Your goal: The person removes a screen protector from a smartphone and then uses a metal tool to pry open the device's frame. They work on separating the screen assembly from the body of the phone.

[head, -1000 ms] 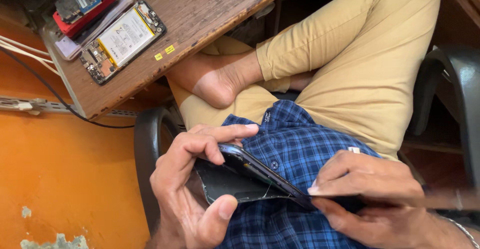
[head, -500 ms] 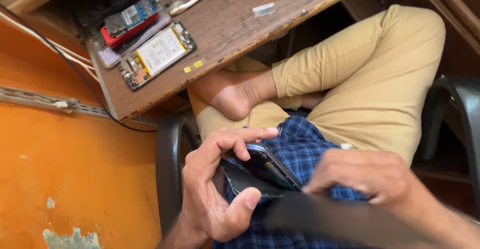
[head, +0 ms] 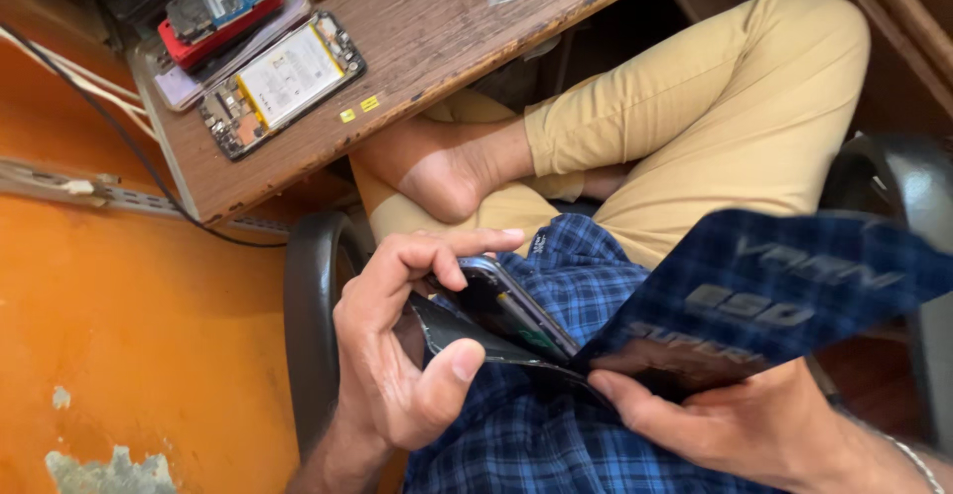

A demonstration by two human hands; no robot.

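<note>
Left hand (head: 397,355) clamped round a phone (head: 511,310) over my lap, thumb on the black back cover (head: 457,333) hanging off it. Right hand (head: 735,420) pinching a dark blue sheet (head: 784,295), lifted up w/ its corner at the phone. Opened phone (head: 283,82) sits on the wooden desk (head: 447,42) up top.

Our right hand (head: 735,420) has peeled the thin, dark translucent sheet (head: 784,290) off the dark rectangular phone (head: 506,310) and lifted it; it now fans wide across the right of the frame. Our left hand (head: 397,355) has shifted its thumb onto the phone's lower edge.
</note>
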